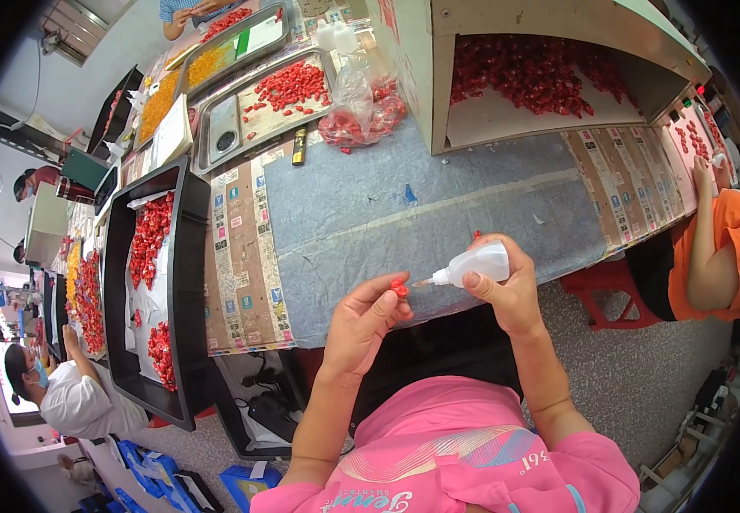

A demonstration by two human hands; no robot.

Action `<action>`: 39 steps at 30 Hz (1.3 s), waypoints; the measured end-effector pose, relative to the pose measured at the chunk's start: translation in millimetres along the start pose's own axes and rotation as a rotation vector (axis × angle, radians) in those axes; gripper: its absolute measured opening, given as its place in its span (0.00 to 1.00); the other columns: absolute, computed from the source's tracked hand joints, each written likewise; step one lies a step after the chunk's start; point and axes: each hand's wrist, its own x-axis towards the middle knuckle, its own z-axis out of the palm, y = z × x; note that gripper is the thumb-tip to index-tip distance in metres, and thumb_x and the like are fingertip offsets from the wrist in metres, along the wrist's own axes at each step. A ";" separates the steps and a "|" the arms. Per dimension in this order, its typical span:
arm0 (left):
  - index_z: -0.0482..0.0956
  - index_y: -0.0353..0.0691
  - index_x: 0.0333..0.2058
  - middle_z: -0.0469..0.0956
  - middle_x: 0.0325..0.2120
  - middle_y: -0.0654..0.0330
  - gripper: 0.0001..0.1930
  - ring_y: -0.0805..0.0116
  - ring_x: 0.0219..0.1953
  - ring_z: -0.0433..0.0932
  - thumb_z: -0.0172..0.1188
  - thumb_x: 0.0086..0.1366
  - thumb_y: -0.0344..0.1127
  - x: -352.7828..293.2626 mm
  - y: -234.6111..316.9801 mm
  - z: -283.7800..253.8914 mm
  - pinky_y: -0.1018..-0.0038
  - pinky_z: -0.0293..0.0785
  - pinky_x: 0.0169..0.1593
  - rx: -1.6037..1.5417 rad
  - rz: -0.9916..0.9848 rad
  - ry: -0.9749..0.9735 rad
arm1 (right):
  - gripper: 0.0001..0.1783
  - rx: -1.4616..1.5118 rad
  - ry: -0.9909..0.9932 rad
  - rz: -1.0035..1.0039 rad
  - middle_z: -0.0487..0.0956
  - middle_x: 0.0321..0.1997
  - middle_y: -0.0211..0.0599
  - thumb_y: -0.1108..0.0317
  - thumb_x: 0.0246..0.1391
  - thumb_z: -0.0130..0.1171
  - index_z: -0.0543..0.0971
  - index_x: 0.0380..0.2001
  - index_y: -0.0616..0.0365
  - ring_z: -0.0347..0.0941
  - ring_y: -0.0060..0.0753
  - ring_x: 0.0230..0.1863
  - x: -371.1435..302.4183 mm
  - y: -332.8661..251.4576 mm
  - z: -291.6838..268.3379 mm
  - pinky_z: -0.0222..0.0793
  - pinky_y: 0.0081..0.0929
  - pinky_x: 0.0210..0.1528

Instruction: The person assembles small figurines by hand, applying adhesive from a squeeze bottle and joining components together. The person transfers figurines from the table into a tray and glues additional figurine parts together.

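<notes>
My left hand (363, 322) pinches a small red plastic piece (399, 288) between thumb and fingertips, just above the front edge of the table. Wrapped around a white squeeze bottle (479, 263) is my right hand (514, 286). The bottle lies tilted, its thin nozzle pointing left at the red piece; whether the tip touches it I cannot tell. Another small red bit (477, 233) shows by the right hand's fingers. Beneath both hands spreads a grey-blue cloth (438, 218) on the table.
At the left stands a black tray (183, 282) of red pieces. A metal tray (207, 115), a plastic bag (361, 115) and a yellow-black lighter-like tube (299, 147) lie farther back. An open-fronted box (434, 85) holds many red pieces. Other people sit left, right and across.
</notes>
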 end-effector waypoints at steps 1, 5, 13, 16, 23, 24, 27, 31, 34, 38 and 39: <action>0.73 0.32 0.50 0.77 0.37 0.61 0.15 0.73 0.35 0.75 0.54 0.65 0.31 0.0 0.1 0.3 0.76 0.73 0.43 0.001 0.000 0.000 | 0.22 -0.009 0.001 -0.009 0.75 0.32 0.27 0.62 0.43 0.71 0.73 0.38 0.60 0.70 0.16 0.32 0.1 0.6 -0.3 0.66 0.17 0.34; 0.73 0.32 0.50 0.77 0.37 0.61 0.15 0.73 0.35 0.75 0.54 0.65 0.30 0.2 -0.2 0.4 0.76 0.73 0.43 0.003 0.004 0.008 | 0.22 -0.020 0.003 -0.003 0.75 0.32 0.27 0.61 0.43 0.71 0.73 0.38 0.59 0.70 0.16 0.33 -0.6 1.4 -1.3 0.66 0.17 0.34; 0.73 0.32 0.48 0.77 0.39 0.58 0.15 0.69 0.38 0.77 0.56 0.64 0.29 0.4 -1.5 -1.1 0.74 0.75 0.45 0.005 0.009 0.005 | 0.24 -0.042 0.011 -0.004 0.75 0.32 0.27 0.60 0.42 0.72 0.73 0.38 0.59 0.69 0.16 0.33 -3.0 -0.2 -0.5 0.64 0.15 0.34; 0.73 0.32 0.47 0.77 0.39 0.57 0.14 0.68 0.39 0.78 0.57 0.63 0.28 -0.3 -2.5 0.4 0.73 0.76 0.46 0.018 0.040 0.020 | 0.24 -0.037 0.007 0.022 0.75 0.32 0.27 0.60 0.42 0.72 0.73 0.38 0.59 0.69 0.17 0.33 -4.7 -2.5 0.7 0.65 0.16 0.35; 0.73 0.33 0.44 0.77 0.38 0.57 0.12 0.64 0.41 0.79 0.59 0.61 0.26 -2.0 -5.1 5.9 0.69 0.77 0.48 0.054 0.082 0.057 | 0.21 -0.040 0.013 -0.030 0.76 0.32 0.27 0.63 0.44 0.71 0.73 0.37 0.59 0.71 0.17 0.34 -7.0 -1.0 3.3 0.67 0.17 0.35; 0.73 0.33 0.44 0.77 0.38 0.57 0.13 0.64 0.41 0.79 0.60 0.60 0.26 -2.1 -6.4 5.4 0.69 0.77 0.48 0.060 0.101 0.052 | 0.21 -0.025 0.022 -0.032 0.76 0.33 0.28 0.63 0.44 0.71 0.73 0.38 0.59 0.71 0.17 0.34 -7.3 -0.6 3.7 0.67 0.17 0.35; 0.73 0.33 0.44 0.77 0.38 0.57 0.13 0.64 0.41 0.79 0.60 0.60 0.25 -3.1 -7.1 7.5 0.71 0.76 0.48 0.059 0.133 0.053 | 0.21 -0.004 0.037 -0.044 0.76 0.33 0.28 0.63 0.44 0.71 0.73 0.38 0.59 0.72 0.18 0.35 -8.1 -0.7 5.6 0.68 0.17 0.36; 0.73 0.32 0.44 0.77 0.38 0.56 0.14 0.65 0.42 0.79 0.60 0.60 0.25 -3.8 -8.5 9.0 0.71 0.76 0.49 0.041 0.167 0.068 | 0.22 0.000 0.041 -0.054 0.77 0.34 0.29 0.63 0.44 0.71 0.73 0.39 0.59 0.72 0.19 0.35 -9.4 0.5 5.3 0.68 0.18 0.37; 0.72 0.31 0.45 0.77 0.39 0.55 0.15 0.61 0.43 0.79 0.61 0.58 0.24 -3.0 -11.1 3.7 0.69 0.77 0.48 0.054 0.167 0.057 | 0.22 -0.014 0.054 -0.055 0.77 0.34 0.30 0.63 0.44 0.71 0.73 0.39 0.59 0.72 0.19 0.36 -11.7 0.7 7.8 0.68 0.18 0.37; 0.72 0.32 0.46 0.77 0.40 0.53 0.15 0.60 0.44 0.78 0.59 0.60 0.24 -3.2 -7.1 5.3 0.68 0.77 0.49 0.027 0.156 0.054 | 0.22 0.014 0.045 -0.040 0.77 0.35 0.30 0.63 0.44 0.71 0.73 0.39 0.59 0.72 0.19 0.36 -13.1 1.4 11.5 0.68 0.18 0.37; 0.72 0.31 0.46 0.77 0.41 0.53 0.15 0.60 0.45 0.78 0.59 0.60 0.26 -3.6 -5.7 6.5 0.70 0.77 0.49 0.026 0.141 0.046 | 0.22 0.031 0.053 -0.034 0.77 0.34 0.30 0.63 0.44 0.71 0.73 0.39 0.59 0.72 0.19 0.36 -13.0 1.9 12.4 0.68 0.18 0.37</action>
